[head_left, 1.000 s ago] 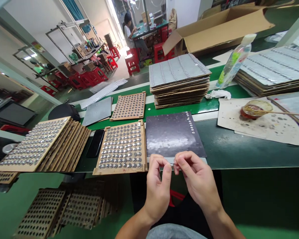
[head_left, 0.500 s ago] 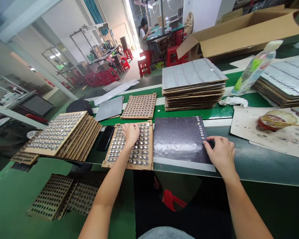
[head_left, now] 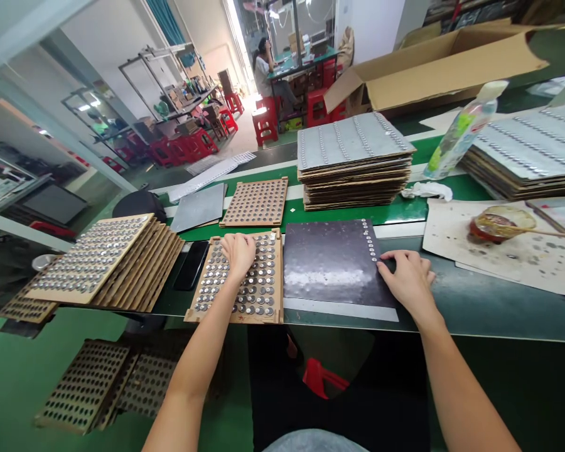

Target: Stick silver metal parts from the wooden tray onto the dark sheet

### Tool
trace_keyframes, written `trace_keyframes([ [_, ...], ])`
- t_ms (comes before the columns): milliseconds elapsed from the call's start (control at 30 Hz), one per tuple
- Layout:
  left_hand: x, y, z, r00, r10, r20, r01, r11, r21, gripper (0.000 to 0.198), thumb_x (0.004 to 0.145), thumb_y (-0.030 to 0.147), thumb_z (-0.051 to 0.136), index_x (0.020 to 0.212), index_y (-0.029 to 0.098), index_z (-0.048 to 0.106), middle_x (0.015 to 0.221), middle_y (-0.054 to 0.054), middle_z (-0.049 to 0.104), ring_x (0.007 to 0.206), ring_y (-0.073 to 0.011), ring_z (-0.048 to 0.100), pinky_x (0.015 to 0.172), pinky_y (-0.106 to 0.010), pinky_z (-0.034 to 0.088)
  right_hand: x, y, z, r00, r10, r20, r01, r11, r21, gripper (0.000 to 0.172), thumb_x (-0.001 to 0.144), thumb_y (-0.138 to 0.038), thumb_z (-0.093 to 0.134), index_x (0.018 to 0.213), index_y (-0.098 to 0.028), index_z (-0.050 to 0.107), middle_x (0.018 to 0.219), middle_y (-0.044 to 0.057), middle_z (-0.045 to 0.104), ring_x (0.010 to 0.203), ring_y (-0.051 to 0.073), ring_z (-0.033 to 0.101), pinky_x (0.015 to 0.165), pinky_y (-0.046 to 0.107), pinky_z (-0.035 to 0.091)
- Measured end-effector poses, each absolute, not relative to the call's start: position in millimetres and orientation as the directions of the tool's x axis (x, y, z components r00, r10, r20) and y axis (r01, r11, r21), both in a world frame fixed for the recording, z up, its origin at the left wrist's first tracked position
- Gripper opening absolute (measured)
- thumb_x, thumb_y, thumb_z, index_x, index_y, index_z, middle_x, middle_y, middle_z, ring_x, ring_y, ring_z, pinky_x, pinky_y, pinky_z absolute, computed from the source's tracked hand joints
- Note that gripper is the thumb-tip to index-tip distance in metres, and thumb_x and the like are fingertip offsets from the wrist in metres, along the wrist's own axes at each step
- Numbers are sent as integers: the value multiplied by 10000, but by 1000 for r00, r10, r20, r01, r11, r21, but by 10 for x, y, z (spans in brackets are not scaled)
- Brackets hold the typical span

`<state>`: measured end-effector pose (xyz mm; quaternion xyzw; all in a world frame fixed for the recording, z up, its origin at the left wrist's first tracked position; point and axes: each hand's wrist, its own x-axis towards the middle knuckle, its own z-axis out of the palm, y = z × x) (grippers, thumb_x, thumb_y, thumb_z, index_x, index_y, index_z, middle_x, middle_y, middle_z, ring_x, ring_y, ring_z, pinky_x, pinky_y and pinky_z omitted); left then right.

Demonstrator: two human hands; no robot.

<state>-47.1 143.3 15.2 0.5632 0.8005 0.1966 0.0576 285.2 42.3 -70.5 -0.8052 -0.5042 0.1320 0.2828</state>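
Observation:
My left hand [head_left: 239,256] is over a wooden peg board [head_left: 279,276] filled with rows of round metal discs [head_left: 249,310]. Its fingers are bent together and down among the discs; what the tips hold is hidden. At the right edge of a dark, shiny sheet [head_left: 329,251], my right hand [head_left: 408,276] has thumb and forefinger close together. Any piece between them is too small to make out. Just beyond those fingertips, a single line of small silvery discs [head_left: 368,240] runs along the sheet's right side. A pale strip shows under the sheet's near edge.
Left of the board lie a black phone [head_left: 191,266] and a leaning stack of disc-filled boards [head_left: 94,257]. Behind are another board [head_left: 255,202], stacked grey sheets [head_left: 355,150] and a bottle [head_left: 466,132]. A glue-stained bowl [head_left: 501,223] with a stick stands at right.
The whole view has shifted slightly, moving most things left in the picture. Both hands keep nearly the same places on the board and sheet. A person in the background has raised a hand towards the head.

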Motion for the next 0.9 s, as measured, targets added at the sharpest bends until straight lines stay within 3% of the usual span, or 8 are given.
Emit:
trace_keyframes([
  [167,-308,1030,184,-277,945,174,839,149,524,129,959,246,535,891,201,635,1187,-132,574,1275,-342,467,1099,-523,355,2888,527,-653,415,906,87,725,-271,-634,168,801,-329,585,871,-228,700,1090,127,600,1092,372,475,938,594,388],
  [300,-46,561,146,-176,967,185,742,6,670,127,931,225,549,822,226,614,1037,-87,565,1134,-301,522,1060,-472,388,2767,466,-519,375,918,128,689,-183,-701,126,799,-310,594,754,-219,667,1032,136,632,1082,381,500,916,608,402],
  [467,283,44,126,11,990,141,558,-123,820,171,954,294,559,831,219,650,930,-47,586,954,-223,592,897,-347,473,2253,32,-175,197,950,242,585,84,-806,146,897,-364,600,873,-245,682,1024,76,692,1018,263,619,841,400,513],
  [600,381,-154,231,114,991,70,276,-99,956,233,964,386,594,832,208,667,885,-27,557,889,-195,573,856,-316,452,1871,-299,94,165,898,408,313,345,-885,77,947,-288,633,908,-245,683,954,43,693,835,189,653,707,309,532],
  [700,369,-210,328,129,991,35,105,-49,993,301,932,473,654,804,201,673,868,-22,528,884,-197,545,851,-314,426,1752,-395,190,204,873,442,216,401,-891,56,942,-220,650,908,-242,689,895,36,702,765,177,654,679,304,542],
  [900,355,-281,397,97,993,71,88,-80,993,347,919,529,666,797,204,670,864,-25,515,874,-203,531,834,-316,423,1647,-454,206,277,840,467,198,426,-883,87,918,-168,664,917,-249,694,874,45,720,805,205,691,699,331,574],
])
